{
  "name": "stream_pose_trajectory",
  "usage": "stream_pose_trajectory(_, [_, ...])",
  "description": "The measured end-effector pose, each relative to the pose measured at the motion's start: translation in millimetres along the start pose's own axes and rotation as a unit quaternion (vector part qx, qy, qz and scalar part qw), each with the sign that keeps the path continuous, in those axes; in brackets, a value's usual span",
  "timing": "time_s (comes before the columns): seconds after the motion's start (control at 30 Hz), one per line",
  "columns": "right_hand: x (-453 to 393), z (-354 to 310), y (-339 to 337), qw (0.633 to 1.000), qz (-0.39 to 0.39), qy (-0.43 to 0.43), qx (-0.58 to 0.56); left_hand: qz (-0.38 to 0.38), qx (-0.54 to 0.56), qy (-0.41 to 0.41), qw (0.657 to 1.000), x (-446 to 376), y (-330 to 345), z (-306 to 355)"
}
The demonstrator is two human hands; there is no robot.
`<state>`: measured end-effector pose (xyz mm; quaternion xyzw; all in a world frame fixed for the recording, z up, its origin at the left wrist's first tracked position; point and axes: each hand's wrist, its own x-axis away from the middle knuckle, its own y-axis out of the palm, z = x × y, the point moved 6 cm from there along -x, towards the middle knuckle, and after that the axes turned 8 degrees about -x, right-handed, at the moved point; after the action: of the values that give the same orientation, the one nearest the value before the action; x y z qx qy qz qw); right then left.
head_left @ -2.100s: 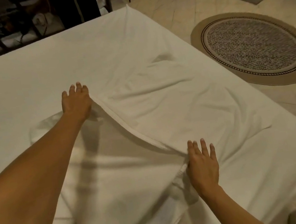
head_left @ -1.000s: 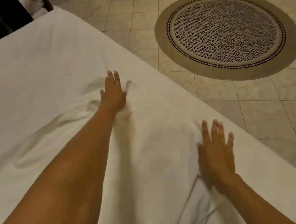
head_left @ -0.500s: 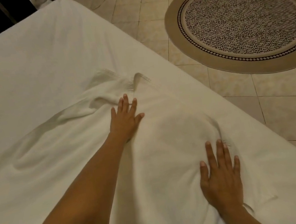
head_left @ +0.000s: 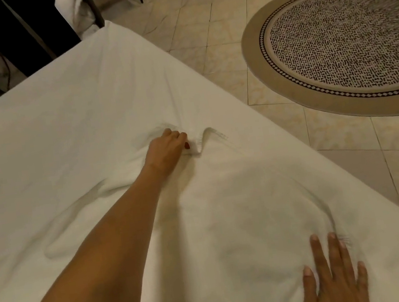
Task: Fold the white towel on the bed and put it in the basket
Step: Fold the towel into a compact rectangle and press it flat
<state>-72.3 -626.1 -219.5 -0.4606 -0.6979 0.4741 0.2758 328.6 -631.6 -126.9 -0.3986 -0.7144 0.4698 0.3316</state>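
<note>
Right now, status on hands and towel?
Left hand pinching white cloth towel far edge. Right hand flat on it. Basket not in view.

I see a round patterned rug (head_left: pixel 343 45) on the tiled floor (head_left: pixel 198 15) at upper right, and dark furniture (head_left: pixel 17 30) at upper left.

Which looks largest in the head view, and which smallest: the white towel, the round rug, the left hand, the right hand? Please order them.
1. white towel
2. round rug, partly cut off by the frame
3. left hand and right hand: unsure; the right is nearer and cut off.
</note>
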Motion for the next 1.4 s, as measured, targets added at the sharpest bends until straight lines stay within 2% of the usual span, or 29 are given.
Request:
stream_pose_trajectory(0.1, [-1, 2, 6, 0.999, 0.048, -0.006, 0.009, 0.055, 0.05, -0.119, 0.99, -30, -24, -33])
stream_pose_trajectory(0.17, [-3, 4, 11, 0.997, 0.069, -0.01, 0.013, 0.043, 0.123, -0.211, 0.969, -45, -27, -48])
stream_pose_trajectory(0.2, [-4, 4, 13, 0.997, 0.074, -0.011, 0.015, 0.019, 0.156, -0.231, 0.96, -49, -21, -48])
stream_pose_trajectory(0.27, [-3, 3, 14, 0.998, 0.067, -0.012, 0.017, -0.016, 0.196, -0.217, 0.956, -51, -3, -35])
stream_pose_trajectory(0.4, [-2, 1, 15, 0.999, 0.05, -0.013, 0.01, -0.087, 0.209, -0.158, 0.961, -24, 49, 11])
stream_pose_trajectory(0.53, [-3, -2, 9, 0.999, 0.029, -0.023, -0.005, -0.096, 0.206, -0.176, 0.958, 11, 67, 35])
stream_pose_trajectory(0.73, [-2, -2, 1, 0.998, -0.046, -0.04, 0.009, -0.104, 0.243, -0.134, 0.955, 86, 52, 84])
stream_pose_trajectory(1.0, [11, 3, -23, 0.991, -0.103, -0.087, 0.006, -0.135, 0.252, -0.081, 0.955, 209, 31, 155])
stream_pose_trajectory(1.17, [44, 27, -49, 0.978, -0.12, -0.157, 0.063, -0.131, 0.244, -0.055, 0.959, 265, 21, 182])
stream_pose_trajectory(1.3, [57, 36, -66, 0.979, -0.132, -0.151, 0.04, -0.14, 0.257, -0.029, 0.956, 315, 17, 203])
stream_pose_trajectory(1.4, [58, 26, -79, 0.984, -0.108, -0.141, 0.027, -0.142, 0.262, -0.022, 0.954, 344, 15, 217])
